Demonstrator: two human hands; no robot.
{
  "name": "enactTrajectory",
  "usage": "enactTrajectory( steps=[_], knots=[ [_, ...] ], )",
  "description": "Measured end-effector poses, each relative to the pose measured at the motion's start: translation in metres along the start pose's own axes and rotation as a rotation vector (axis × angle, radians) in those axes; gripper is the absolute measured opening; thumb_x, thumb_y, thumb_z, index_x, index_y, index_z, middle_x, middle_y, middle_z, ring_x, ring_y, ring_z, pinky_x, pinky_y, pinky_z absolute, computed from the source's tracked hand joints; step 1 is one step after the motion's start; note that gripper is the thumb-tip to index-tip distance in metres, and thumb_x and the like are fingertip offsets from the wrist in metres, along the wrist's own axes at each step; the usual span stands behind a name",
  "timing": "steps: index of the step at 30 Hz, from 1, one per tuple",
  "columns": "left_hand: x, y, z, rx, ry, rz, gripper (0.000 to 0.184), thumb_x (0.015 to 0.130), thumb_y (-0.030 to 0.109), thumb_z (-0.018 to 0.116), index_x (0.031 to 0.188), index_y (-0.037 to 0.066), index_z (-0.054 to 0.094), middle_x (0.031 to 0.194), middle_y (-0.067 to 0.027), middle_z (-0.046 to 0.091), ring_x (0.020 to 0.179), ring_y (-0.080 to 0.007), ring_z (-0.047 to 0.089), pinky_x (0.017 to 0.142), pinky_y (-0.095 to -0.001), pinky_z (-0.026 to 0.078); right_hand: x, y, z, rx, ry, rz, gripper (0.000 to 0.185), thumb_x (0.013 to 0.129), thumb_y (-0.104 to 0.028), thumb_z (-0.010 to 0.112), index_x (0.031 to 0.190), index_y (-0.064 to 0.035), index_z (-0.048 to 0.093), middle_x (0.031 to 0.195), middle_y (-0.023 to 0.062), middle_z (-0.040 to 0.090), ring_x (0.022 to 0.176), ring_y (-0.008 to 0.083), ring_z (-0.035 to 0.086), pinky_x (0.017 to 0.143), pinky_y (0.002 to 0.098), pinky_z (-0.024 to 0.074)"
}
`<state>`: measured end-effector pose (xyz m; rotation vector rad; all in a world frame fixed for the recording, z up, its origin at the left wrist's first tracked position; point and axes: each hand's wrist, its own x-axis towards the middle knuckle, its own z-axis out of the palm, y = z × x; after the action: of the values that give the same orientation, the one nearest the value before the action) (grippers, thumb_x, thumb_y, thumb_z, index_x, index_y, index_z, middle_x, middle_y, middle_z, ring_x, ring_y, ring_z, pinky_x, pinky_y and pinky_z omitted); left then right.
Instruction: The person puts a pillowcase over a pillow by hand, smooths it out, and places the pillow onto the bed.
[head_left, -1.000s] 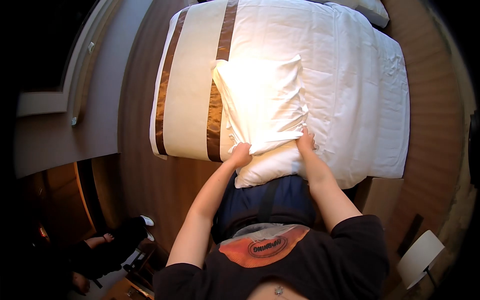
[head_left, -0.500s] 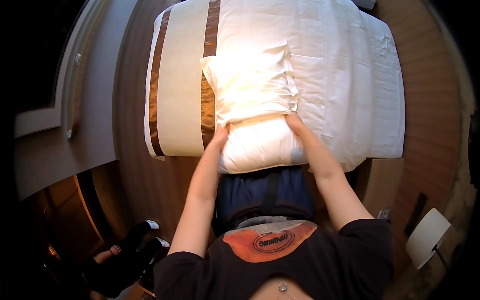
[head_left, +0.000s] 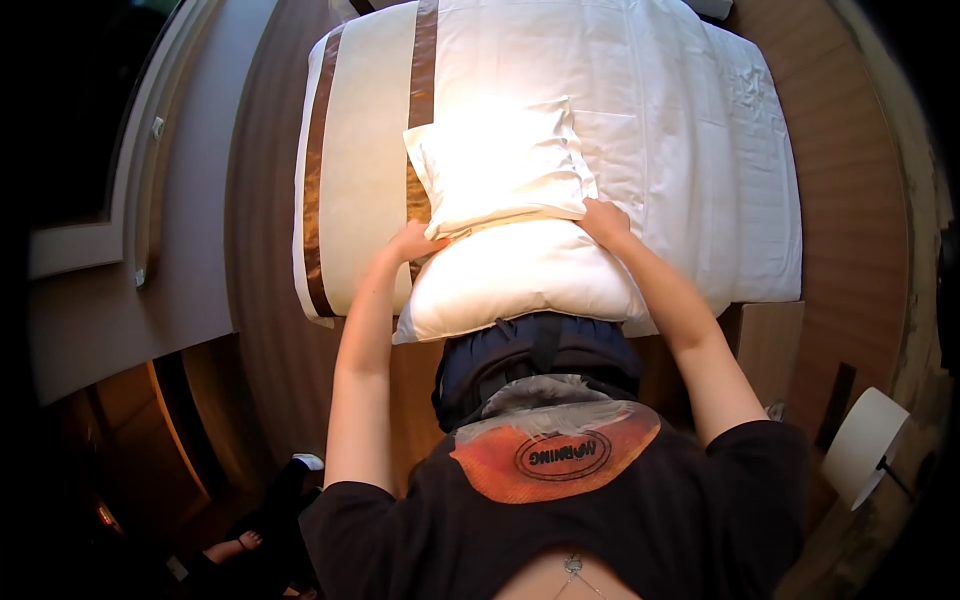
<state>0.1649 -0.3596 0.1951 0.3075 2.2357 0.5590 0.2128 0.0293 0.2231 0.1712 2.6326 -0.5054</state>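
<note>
A plump white pillow [head_left: 525, 275] lies at the near edge of the bed, its close end against my body. Its far part is inside a white pillowcase [head_left: 510, 180], which spreads flat over the bed with its opening facing me. My left hand [head_left: 415, 241] is closed on the left side of the pillowcase's open edge. On the opposite side, my right hand [head_left: 606, 222] grips the same edge with curled fingers. Some fingertips are hidden in the cloth.
Under the pillowcase is a bed [head_left: 690, 180] with white bedding and a cream runner [head_left: 365, 170] with brown satin bands. A lamp with a white shade [head_left: 865, 448] stands at lower right, near a wooden bedside cabinet [head_left: 770, 340]. Another person's leg [head_left: 280, 485] shows at lower left.
Both hands have moved outward and slightly away from me with the pillowcase edge. More of the pillow shows, spread wider. The other person's legs have shifted lower in view.
</note>
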Motion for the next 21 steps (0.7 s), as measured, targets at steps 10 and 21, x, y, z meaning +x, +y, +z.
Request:
enactTrajectory(
  steps=[10, 21],
  knots=[
    [0.040, 0.210, -0.010, 0.193, 0.171, 0.460, 0.036, 0.072, 0.025, 0.065, 0.103, 0.007, 0.062, 0.097, -0.0184, 0.065, 0.092, -0.0349, 0.060, 0.083, -0.0414, 0.047, -0.002, -0.041, 0.002, 0.064, 0.496, -0.264, 0.014, 0.078, -0.023, 0.058, 0.080, -0.0104, 0.055, 0.065, 0.0144, 0.062, 0.062, 0.0350, 0.063, 0.056, 0.0467, 0.0488],
    [0.030, 0.223, 0.005, 0.447, 0.107, 0.431, 0.032, 0.076, 0.032, 0.061, 0.088, 0.003, 0.065, 0.077, -0.0186, 0.066, 0.071, -0.0346, 0.064, 0.066, -0.0432, 0.050, 0.017, -0.008, 0.041, 0.109, 0.745, -0.148, 0.026, 0.075, -0.021, 0.060, 0.098, -0.0124, 0.051, 0.093, 0.0117, 0.055, 0.081, 0.0294, 0.058, 0.071, 0.0426, 0.0441]
  ],
)
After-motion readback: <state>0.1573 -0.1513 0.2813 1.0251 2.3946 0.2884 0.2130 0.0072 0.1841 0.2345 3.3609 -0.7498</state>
